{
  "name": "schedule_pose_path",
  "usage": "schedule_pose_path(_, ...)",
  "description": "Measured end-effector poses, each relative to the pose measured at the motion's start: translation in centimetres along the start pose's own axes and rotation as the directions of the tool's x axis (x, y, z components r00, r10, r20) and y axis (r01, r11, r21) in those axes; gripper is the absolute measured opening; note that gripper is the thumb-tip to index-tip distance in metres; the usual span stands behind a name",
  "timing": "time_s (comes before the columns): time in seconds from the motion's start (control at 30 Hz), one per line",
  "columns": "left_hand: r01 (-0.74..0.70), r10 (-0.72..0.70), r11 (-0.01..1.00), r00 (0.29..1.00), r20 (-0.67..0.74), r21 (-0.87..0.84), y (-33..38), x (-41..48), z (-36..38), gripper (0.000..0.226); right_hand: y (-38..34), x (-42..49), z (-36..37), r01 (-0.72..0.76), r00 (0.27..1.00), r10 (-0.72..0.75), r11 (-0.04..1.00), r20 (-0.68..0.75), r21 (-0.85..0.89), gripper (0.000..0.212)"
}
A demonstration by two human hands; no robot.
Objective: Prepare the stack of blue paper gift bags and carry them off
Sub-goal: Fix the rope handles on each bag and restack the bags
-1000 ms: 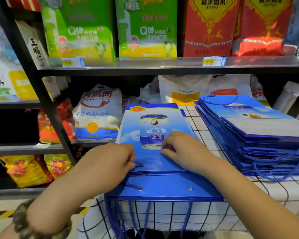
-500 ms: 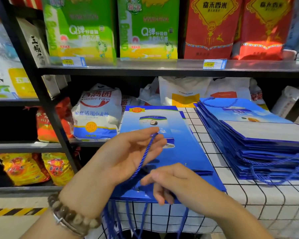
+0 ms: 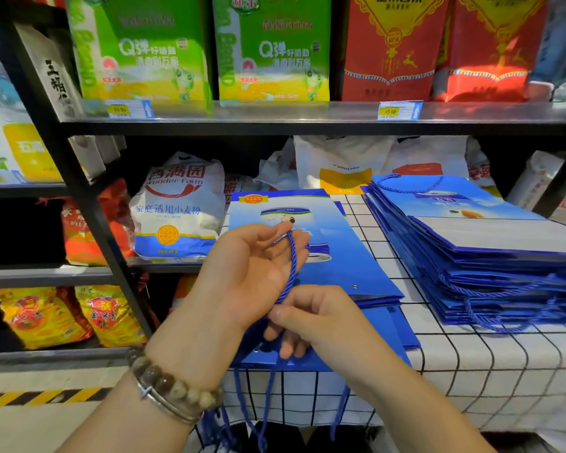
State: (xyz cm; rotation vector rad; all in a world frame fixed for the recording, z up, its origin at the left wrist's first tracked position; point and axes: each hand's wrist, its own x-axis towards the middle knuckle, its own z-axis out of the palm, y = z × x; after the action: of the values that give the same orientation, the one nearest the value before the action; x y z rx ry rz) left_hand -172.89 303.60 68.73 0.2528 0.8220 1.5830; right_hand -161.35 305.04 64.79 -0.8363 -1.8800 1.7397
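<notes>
- Hands meet in the middle of the head view, above the near edge of a table covered with a white cloth with a black grid (image 3: 477,371).
- The left hand (image 3: 252,273) is turned palm up, with its fingers half curled. Its thumb and fingertips pinch the upper end of a blue twisted cord handle (image 3: 292,266).
- The cord runs down across the left palm to the right hand (image 3: 314,318). This hand is palm down and pinches the lower part of the cord between thumb and forefinger.
- A small stack of flat blue paper gift bags (image 3: 327,256) lies on the cloth directly under and behind both hands. Its printed face is up, and its near end reaches the table edge.
- More blue cord loops (image 3: 265,403) hang from this stack over the table edge.
- A taller pile of the same blue bags (image 3: 471,256) lies on the cloth to the right, apart from the small stack.
- A bracelet of brown and beige beads (image 3: 174,390) is on the left wrist.
- A black metal shelf rack (image 3: 275,127) stands behind the table.
- Its upper board carries green rice bags (image 3: 144,50) and red rice bags (image 3: 389,47). A white price label (image 3: 399,110) is on the front edge of this board.
- A white and blue flour sack (image 3: 177,207) stands on the middle board, to the left of the small stack.
- Yellow and red packets (image 3: 40,315) lie on the lower board at the left.
</notes>
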Motion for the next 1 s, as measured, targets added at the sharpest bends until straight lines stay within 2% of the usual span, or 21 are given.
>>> schedule_pose_path(0.1, -0.035, 0.026, 0.983, 0.999, 0.048, 0.178, 0.4, -0.1, -0.4, 0.032, -0.5, -0.1, -0.5, -0.003, 0.998, 0.011, 0.99, -0.055, 0.143, 0.025)
schedule_pose_path(0.17, -0.101, 0.091, 0.886, 0.995, 0.044, 0.452, 0.4, -0.4, -0.8, 0.026, -1.1, 0.0, -1.6, 0.013, 0.992, 0.015, 0.975, -0.125, 0.22, 0.025)
schedule_pose_path(0.23, -0.135, 0.143, 0.673, 0.988, 0.052, 0.727, 0.1, -0.7, -1.2, 0.021, -1.8, 0.4, -3.0, 0.036, 0.982, 0.012, 0.966, -0.186, 0.255, 0.025)
schedule_pose_path(0.3, -0.118, 0.077, 0.471, 0.993, 0.093, 0.874, -0.3, -1.1, -1.4, 0.027, -2.3, 1.0, -4.2, 0.035, 0.975, 0.025, 0.964, -0.223, 0.263, 0.026)
schedule_pose_path(0.37, -0.137, 0.002, 0.291, 0.99, 0.143, 0.947, -0.7, -1.5, -1.4, 0.028, -2.7, 1.6, -5.1, 0.022, 0.968, 0.048, 0.962, -0.246, 0.273, 0.028)
schedule_pose_path(0.47, -0.226, -0.006, 0.045, 0.974, 0.227, 0.973, -1.2, -1.2, -1.4, 0.014, -3.0, 2.2, -6.1, 0.026, 0.964, 0.054, 0.955, -0.259, 0.296, 0.028)
schedule_pose_path(0.57, -0.245, 0.0, -0.036, 0.969, 0.246, 0.969, -2.0, -0.5, -1.0, 0.006, -2.9, 2.6, -6.7, 0.007, 0.968, 0.074, 0.948, -0.241, 0.318, 0.028)
schedule_pose_path(0.73, -0.187, 0.167, -0.133, 0.964, 0.208, 0.973, -3.2, 0.9, -0.5, 0.025, -2.2, 2.7, -7.7, -0.027, 0.964, 0.116, 0.937, -0.238, 0.347, 0.022)
schedule_pose_path(0.83, -0.201, 0.141, -0.318, 0.956, 0.256, 0.927, -3.4, 1.6, 0.4, 0.014, -2.1, 2.8, -8.2, -0.03, 0.958, 0.127, 0.936, -0.257, 0.351, 0.02)
schedule_pose_path(0.87, -0.201, 0.132, -0.355, 0.956, 0.262, 0.913, -3.5, 1.8, 0.6, 0.019, -2.0, 2.8, -8.3, -0.033, 0.952, 0.129, 0.944, -0.276, 0.328, 0.019)
schedule_pose_path(0.9, -0.197, 0.128, -0.362, 0.958, 0.258, 0.911, -3.5, 1.9, 1.0, 0.025, -1.9, 2.8, -8.4, -0.039, 0.943, 0.127, 0.96, -0.307, 0.277, 0.017)
schedule_pose_path(0.93, -0.2, 0.122, -0.323, 0.96, 0.25, 0.925, -3.4, 2.1, 1.3, 0.027, -1.5, 2.7, -8.6, -0.044, 0.931, 0.11, 0.98, -0.348, 0.192, 0.016)
schedule_pose_path(1.0, -0.209, 0.119, -0.136, 0.967, 0.225, 0.968, -3.1, 2.4, 1.8, 0.026, -0.4, 2.2, -8.9, -0.035, 0.909, 0.004, 0.997, -0.417, -0.067, 0.011)
